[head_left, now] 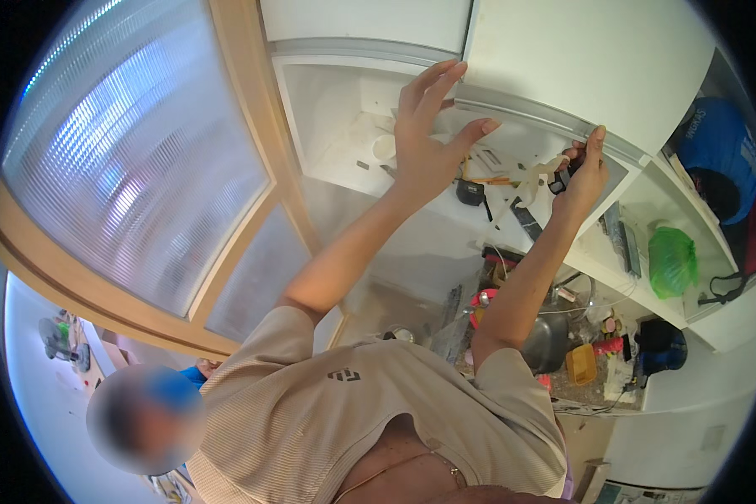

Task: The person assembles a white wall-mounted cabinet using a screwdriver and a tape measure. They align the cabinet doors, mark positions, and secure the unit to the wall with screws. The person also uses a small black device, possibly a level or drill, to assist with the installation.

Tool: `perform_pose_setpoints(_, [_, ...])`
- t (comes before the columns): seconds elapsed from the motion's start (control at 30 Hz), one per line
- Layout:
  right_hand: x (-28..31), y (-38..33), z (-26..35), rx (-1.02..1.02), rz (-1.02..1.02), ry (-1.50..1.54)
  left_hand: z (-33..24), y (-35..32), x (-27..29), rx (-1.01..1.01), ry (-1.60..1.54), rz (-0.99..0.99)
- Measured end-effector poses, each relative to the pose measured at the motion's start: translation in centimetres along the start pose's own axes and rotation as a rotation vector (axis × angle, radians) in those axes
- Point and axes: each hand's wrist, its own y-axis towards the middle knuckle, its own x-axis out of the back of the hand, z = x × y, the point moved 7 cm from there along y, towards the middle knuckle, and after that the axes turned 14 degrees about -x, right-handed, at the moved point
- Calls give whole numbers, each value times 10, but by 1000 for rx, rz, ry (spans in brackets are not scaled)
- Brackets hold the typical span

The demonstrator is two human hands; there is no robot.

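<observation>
Cabinet door [580, 63] w/ both hands at edge, cluttered counter [601, 391] below.

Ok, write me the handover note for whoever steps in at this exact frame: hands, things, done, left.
Left hand: open, fingers spread, reaching into the open wall cupboard, over the small parts on its shelf.
Right hand: at the lower edge of the white cupboard door, pinching a small dark object; what it is cannot be told.
Done: door is open, both hands are up at the shelf.
Left: nothing visibly taken out yet; the cluttered counter lies below.
</observation>
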Motion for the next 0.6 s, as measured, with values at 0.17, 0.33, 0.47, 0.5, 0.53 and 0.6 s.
perform_pose_setpoints(0.17, [0, 1, 10, 105, -21, -143, 17, 8, 7, -180, 245, -88])
perform_pose_setpoints(0.33, [1, -9, 8, 205, -124, -246, 41, 10, 8, -46, 205, -118])
perform_pose_setpoints(0.47, [2, -11, 7, 301, -200, -311, 47, 10, 8, -194, 330, -150])
perform_pose_setpoints(0.5, [1, -12, 6, 306, -212, -325, 48, 11, 8, -204, 339, -151])
perform_pose_setpoints(0.53, [0, -13, 6, 312, -222, -339, 50, 11, 8, -213, 348, -151])
perform_pose_setpoints(0.6, [-1, -13, 5, 324, -237, -357, 57, 11, 5, -187, 319, -157])
